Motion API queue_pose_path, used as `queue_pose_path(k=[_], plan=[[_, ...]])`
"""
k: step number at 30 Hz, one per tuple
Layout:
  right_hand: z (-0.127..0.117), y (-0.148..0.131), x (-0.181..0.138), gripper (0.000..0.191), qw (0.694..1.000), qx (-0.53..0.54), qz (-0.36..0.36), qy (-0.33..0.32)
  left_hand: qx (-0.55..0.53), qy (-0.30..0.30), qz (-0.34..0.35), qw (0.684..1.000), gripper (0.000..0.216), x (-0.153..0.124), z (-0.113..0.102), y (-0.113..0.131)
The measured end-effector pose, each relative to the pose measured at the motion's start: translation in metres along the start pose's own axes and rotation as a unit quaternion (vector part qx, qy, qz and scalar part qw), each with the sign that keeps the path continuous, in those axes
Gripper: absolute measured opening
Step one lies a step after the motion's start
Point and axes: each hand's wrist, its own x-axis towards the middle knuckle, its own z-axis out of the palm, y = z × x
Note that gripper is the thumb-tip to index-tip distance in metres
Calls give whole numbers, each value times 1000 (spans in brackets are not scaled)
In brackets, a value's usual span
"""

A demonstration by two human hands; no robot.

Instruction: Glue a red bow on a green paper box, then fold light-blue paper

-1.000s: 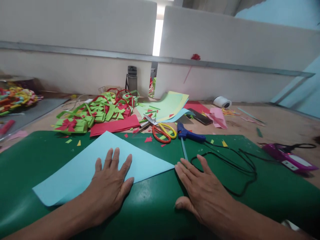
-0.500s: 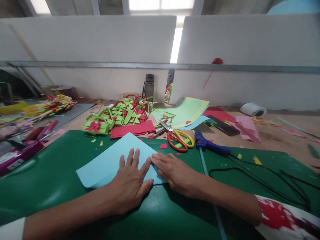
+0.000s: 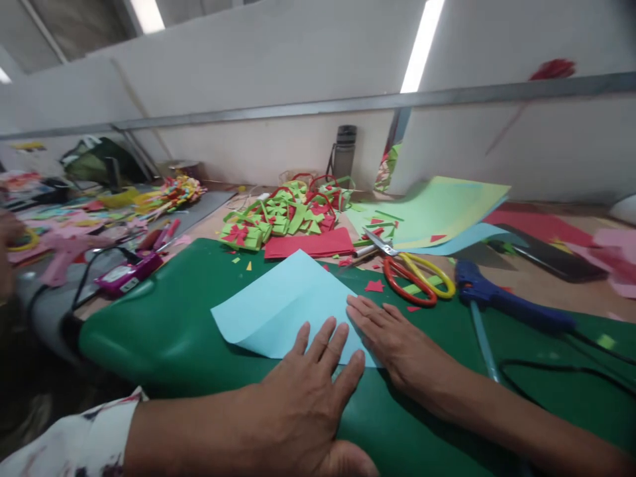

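A folded sheet of light blue paper (image 3: 278, 301) lies on the green mat (image 3: 159, 331), with its left part curling up slightly. My left hand (image 3: 315, 391) is spread open, its fingertips resting at the paper's near edge. Flat along the paper's right edge lie the outstretched fingers of my right hand (image 3: 392, 338), which presses the sheet from above. Neither hand grasps anything. Just beyond are red-and-yellow-handled scissors (image 3: 415, 278) and a folded strip of red paper (image 3: 309, 244).
A blue glue gun (image 3: 511, 301) with a black cord lies to the right, beside a phone (image 3: 561, 255). Green paper bags (image 3: 278, 215) are heaped at the back, near a dark bottle (image 3: 344, 156). A purple device (image 3: 129, 271) and a pink glue gun (image 3: 69, 252) sit left.
My view has turned left and tilted, so everything appears farther right. My left hand has slid back toward me over the paper. My right hand stays at the sheet's right edge.
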Motion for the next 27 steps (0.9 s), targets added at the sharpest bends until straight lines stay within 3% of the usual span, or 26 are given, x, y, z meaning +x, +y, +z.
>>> queue_pose_path(k=[7,14,17,23,27], plan=[[7,6,1,66,1000,-24,-5,9,74,-13,-116,990,90,-40,4,-17],[4,7,1,67,1000,-4,5,-7,210,152,-97,961,81,-86,38,-51],[1,5,1,72,1000,5,10,-17,243,178,-104,948,78,-95,42,-62],[-5,1,1,76,999,21,25,-35,201,110,-183,956,68,-70,1,-50],[-5,0,-1,75,999,9,28,-28,107,46,-91,989,64,-28,-26,-29]])
